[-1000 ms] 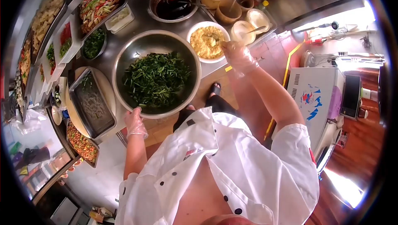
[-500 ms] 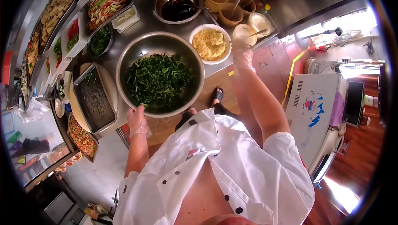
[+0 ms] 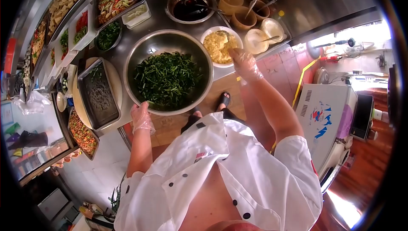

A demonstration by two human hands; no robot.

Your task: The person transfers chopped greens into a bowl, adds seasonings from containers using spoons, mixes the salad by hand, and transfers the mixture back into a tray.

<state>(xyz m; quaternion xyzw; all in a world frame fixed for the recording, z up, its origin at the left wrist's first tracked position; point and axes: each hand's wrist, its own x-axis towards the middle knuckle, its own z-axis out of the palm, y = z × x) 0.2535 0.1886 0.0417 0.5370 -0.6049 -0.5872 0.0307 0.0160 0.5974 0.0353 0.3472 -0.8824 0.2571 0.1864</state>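
Observation:
A large metal mixing bowl of chopped leafy greens stands at the counter's front edge. My left hand, in a clear plastic glove, grips its near-left rim. To its right is a white bowl of yellow crumbly food, perhaps egg. My right hand, also gloved, is at that bowl's right rim with its fingers drawn together. What the fingers hold, if anything, is hidden. Just beyond sit two whitish tubs, with a spoon across them.
Behind are a metal bowl of dark sauce with a ladle and several brown pots with spoons. To the left, a rectangular metal tray rests on a round board. Food trays line the back. A white appliance stands right.
My right hand has come back from the whitish tub to the rim of the white bowl. My left hand stays on the mixing bowl's rim. The view has shifted slightly.

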